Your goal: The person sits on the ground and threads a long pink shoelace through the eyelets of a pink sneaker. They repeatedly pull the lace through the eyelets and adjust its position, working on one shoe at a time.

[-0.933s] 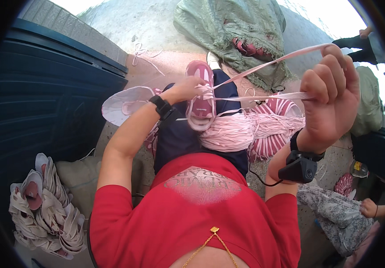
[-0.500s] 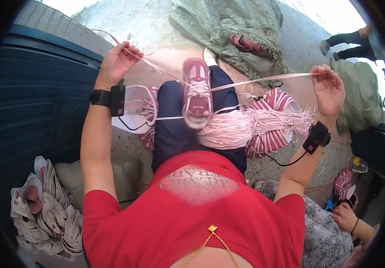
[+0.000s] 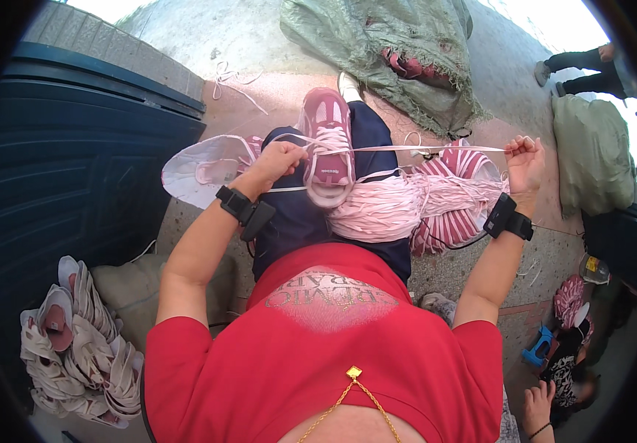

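A pink and maroon shoe upper (image 3: 329, 173) rests upright between my thighs, toe pointing away, with pale laces crossing its front. My left hand (image 3: 280, 161) is closed just left of the upper, pinching a shoelace that loops over to the eyelets. Out to the right, my right hand (image 3: 525, 162) grips the end of the pink shoelace (image 3: 436, 148), which runs taut and nearly level from the upper. Over my right thigh lies a thick bundle of pale pink laces (image 3: 377, 210).
Striped maroon uppers (image 3: 455, 221) lie beyond the bundle; a pale upper (image 3: 197, 173) is left of my knee. Stacked whitish uppers (image 3: 82, 347) stand lower left, beside a dark blue panel (image 3: 75, 170). Green sacks (image 3: 377, 66) lie ahead. Another person's hand (image 3: 538, 406) shows lower right.
My left hand has come down and inward from the upper left to beside the shoe upper. My right hand has dropped slightly and moved a little inward, its lace still taut.
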Action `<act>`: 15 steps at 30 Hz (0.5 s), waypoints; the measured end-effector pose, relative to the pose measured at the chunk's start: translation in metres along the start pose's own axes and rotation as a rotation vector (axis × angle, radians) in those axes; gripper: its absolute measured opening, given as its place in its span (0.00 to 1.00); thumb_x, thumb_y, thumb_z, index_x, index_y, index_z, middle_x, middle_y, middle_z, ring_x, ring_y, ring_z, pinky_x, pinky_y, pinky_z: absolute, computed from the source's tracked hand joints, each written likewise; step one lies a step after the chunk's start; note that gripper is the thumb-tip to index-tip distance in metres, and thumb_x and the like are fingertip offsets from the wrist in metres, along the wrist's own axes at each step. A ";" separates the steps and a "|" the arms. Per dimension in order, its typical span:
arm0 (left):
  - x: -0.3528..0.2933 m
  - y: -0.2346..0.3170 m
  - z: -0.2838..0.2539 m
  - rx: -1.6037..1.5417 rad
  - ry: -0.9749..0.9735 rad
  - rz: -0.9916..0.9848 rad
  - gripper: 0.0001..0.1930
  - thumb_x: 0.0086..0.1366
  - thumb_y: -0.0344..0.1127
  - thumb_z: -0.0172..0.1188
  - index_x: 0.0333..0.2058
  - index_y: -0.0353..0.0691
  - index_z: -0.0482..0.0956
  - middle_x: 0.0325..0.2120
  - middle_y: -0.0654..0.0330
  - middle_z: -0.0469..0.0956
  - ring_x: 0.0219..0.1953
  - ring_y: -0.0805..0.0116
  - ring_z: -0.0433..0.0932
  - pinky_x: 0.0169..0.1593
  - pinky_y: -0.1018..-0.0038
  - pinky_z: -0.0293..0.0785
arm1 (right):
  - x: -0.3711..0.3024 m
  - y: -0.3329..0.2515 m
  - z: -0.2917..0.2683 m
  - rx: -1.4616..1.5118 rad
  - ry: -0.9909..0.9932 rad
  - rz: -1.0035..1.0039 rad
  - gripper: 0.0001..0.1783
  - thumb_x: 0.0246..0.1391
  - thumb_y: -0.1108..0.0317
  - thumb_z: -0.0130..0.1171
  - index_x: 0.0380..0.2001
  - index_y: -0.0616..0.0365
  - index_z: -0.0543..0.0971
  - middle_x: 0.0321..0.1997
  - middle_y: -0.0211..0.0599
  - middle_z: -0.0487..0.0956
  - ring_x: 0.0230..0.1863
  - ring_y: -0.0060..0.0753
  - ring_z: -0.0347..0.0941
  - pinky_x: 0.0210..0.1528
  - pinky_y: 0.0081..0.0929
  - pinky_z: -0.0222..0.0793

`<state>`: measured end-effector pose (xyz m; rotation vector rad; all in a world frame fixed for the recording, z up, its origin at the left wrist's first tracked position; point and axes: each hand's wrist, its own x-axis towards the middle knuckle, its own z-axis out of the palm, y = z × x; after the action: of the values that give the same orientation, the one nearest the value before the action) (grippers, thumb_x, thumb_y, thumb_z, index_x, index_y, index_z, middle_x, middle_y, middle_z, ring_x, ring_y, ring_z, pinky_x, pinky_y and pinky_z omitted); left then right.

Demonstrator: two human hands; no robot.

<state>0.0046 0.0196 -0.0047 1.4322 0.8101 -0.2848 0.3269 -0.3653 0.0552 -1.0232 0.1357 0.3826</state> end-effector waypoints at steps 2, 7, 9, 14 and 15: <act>-0.003 0.001 0.009 0.159 0.055 -0.020 0.11 0.64 0.38 0.55 0.33 0.36 0.81 0.20 0.69 0.72 0.21 0.83 0.66 0.25 0.84 0.64 | -0.007 0.023 0.005 -0.219 -0.087 0.025 0.08 0.57 0.66 0.50 0.34 0.60 0.74 0.30 0.33 0.74 0.31 0.25 0.67 0.39 0.22 0.65; 0.002 -0.021 0.010 0.315 0.178 0.144 0.14 0.60 0.38 0.57 0.35 0.30 0.81 0.25 0.57 0.80 0.29 0.74 0.76 0.34 0.76 0.71 | -0.082 0.133 0.082 -0.906 -0.592 0.048 0.18 0.59 0.70 0.51 0.50 0.68 0.70 0.30 0.29 0.77 0.31 0.17 0.69 0.34 0.14 0.66; 0.000 -0.022 0.010 0.341 0.217 0.190 0.15 0.59 0.38 0.57 0.36 0.29 0.81 0.28 0.55 0.81 0.31 0.73 0.77 0.37 0.75 0.71 | -0.101 0.172 0.093 -0.890 -0.756 0.121 0.13 0.59 0.71 0.51 0.43 0.68 0.75 0.27 0.30 0.78 0.30 0.18 0.71 0.36 0.16 0.67; -0.002 -0.021 0.010 0.636 0.284 0.277 0.16 0.62 0.42 0.55 0.38 0.36 0.80 0.30 0.50 0.81 0.34 0.62 0.80 0.39 0.70 0.73 | -0.104 0.219 0.107 -1.262 -0.666 -0.242 0.10 0.53 0.67 0.52 0.30 0.61 0.79 0.30 0.47 0.78 0.34 0.50 0.73 0.39 0.39 0.67; -0.003 -0.022 0.010 0.683 0.296 0.308 0.15 0.62 0.43 0.54 0.38 0.38 0.81 0.30 0.48 0.80 0.35 0.57 0.80 0.39 0.68 0.73 | -0.103 0.224 0.109 -1.296 -0.611 -0.306 0.10 0.53 0.66 0.52 0.30 0.60 0.79 0.30 0.46 0.77 0.36 0.50 0.72 0.40 0.40 0.66</act>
<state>-0.0077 0.0057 -0.0206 2.2538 0.7434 -0.1123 0.1405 -0.1943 -0.0388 -2.0946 -0.9280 0.4828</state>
